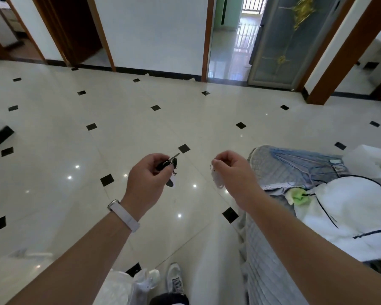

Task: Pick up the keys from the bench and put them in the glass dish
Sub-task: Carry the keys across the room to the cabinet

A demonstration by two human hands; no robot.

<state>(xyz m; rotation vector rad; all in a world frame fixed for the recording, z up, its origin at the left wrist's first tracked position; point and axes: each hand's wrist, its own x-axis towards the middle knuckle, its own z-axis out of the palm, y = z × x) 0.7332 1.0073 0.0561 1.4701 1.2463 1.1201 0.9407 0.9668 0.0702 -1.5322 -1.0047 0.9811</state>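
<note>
My left hand (149, 175) is held out over the tiled floor, fingers closed on a bunch of dark keys (171, 164); a silver key blade sticks out to the upper right and a dark fob hangs below. At the same height, my right hand (233, 170) pinches a thin ring with a small pale tag (217, 178) dangling from it. The two hands are about a hand's width apart. No glass dish is in view. The bench, covered with a blue-grey cloth (295, 168), lies to the right of my right arm.
White fabric with dark cords (350, 205) and a green fluffy thing (298, 194) lie on the covered bench. A white plastic bag (128, 287) and a shoe (175, 279) are at my feet. Glossy floor (97, 150) stretches to doorways and a glass door (290, 40).
</note>
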